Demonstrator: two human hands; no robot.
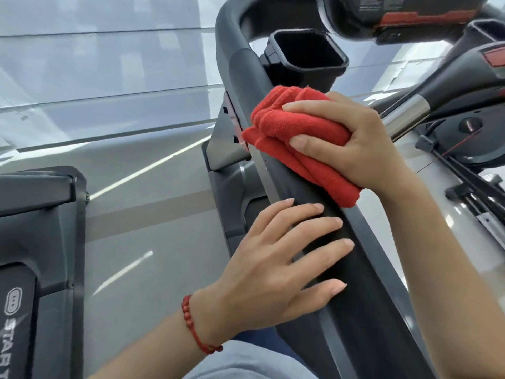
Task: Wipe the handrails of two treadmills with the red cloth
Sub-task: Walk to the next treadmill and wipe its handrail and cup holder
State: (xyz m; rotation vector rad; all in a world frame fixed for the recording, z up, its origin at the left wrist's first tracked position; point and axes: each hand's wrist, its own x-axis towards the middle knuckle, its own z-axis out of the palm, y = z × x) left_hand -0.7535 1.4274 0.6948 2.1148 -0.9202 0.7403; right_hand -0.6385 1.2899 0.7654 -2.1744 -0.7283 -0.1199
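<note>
Wiping the handrail: we are risking an uneven pass.

We are pressing the folded red terry cloth onto the dark grey padded treadmill handrail; its loose lower layers may be slipping or bunching, leaving patches unwiped. Our right hand is curling its fingers over the cloth, gripping it. Below the cloth, our left hand is resting on the handrail, fingers spread, holding nothing.

Fluffy, folded terry in the red cloth; matt, smooth dark plastic along the handrail; glossy black plastic on the cup holder; polished metal on the grip sleeve; shiny floor.
</note>
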